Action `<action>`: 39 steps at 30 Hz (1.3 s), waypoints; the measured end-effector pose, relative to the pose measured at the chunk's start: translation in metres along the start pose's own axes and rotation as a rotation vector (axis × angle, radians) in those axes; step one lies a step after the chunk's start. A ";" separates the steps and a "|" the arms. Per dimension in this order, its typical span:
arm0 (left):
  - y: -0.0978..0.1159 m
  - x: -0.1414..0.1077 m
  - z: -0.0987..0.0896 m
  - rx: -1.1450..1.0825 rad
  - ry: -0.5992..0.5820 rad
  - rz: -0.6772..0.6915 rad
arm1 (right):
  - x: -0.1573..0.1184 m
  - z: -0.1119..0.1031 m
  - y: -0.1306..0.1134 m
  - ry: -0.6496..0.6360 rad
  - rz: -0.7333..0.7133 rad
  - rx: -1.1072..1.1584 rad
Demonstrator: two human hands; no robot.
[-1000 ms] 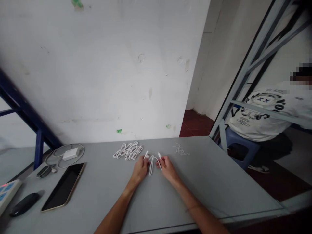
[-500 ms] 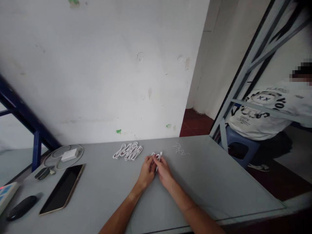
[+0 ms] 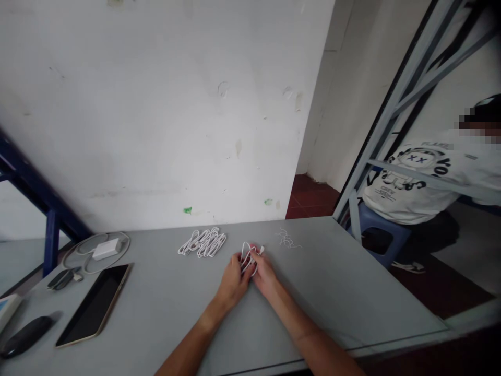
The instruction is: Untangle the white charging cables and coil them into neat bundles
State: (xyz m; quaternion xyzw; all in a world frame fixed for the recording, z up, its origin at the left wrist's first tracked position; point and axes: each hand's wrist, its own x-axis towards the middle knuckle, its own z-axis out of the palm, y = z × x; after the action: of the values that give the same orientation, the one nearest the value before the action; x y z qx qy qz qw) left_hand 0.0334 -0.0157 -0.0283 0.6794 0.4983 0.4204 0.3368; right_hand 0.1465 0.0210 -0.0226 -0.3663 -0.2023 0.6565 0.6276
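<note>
Between my two hands, just above the grey table (image 3: 172,308), is a looped white cable (image 3: 245,251). My left hand (image 3: 234,277) is closed on the loops from the left. From the other side my right hand (image 3: 264,272) grips the same cable, and a white plug end (image 3: 262,249) sticks up beside its fingers. Parts of the coil are hidden behind the fingers. To the left of my hands lie several bundled white cables (image 3: 202,242). A small tangle of thin white ties (image 3: 287,239) rests to the right.
At left are a black tablet (image 3: 94,305), a dark mouse (image 3: 28,335), a white charger with cable (image 3: 107,249), dark cable pieces (image 3: 62,279) and a power strip (image 3: 8,308). A wall (image 3: 164,115) backs the table. Beyond the metal frame (image 3: 376,125) a person (image 3: 418,177) sits.
The cable loops have opened wider and show more above my fingers. My hands have shifted only slightly. The whole view has moved a little to the left.
</note>
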 end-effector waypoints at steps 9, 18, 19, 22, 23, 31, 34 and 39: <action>-0.007 -0.002 0.003 0.037 -0.149 0.206 | -0.009 0.005 0.005 0.006 0.013 -0.082; -0.019 -0.002 0.006 0.227 -0.206 0.238 | -0.006 -0.001 0.003 -0.094 -0.032 -0.299; -0.021 -0.001 0.004 0.284 -0.213 0.227 | -0.006 -0.002 0.000 -0.104 -0.074 -0.355; -0.026 0.002 -0.006 0.424 -0.240 0.233 | -0.007 -0.005 -0.010 -0.090 -0.304 -0.622; -0.026 0.003 -0.010 0.455 -0.251 0.250 | -0.008 -0.007 -0.014 -0.069 -0.396 -0.731; -0.017 0.004 -0.029 0.637 -0.211 0.372 | 0.004 -0.033 -0.029 -0.009 -0.720 -1.266; -0.016 0.004 -0.029 0.687 -0.217 0.375 | 0.006 -0.037 -0.028 -0.069 -0.851 -1.380; -0.018 0.005 -0.033 0.656 -0.214 0.398 | -0.002 -0.042 -0.037 -0.295 -0.944 -1.457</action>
State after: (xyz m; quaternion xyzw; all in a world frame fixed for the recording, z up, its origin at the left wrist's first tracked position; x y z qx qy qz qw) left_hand -0.0029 -0.0050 -0.0288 0.8740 0.4269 0.2229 0.0641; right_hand 0.2020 0.0154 -0.0230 -0.4653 -0.7800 0.0767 0.4113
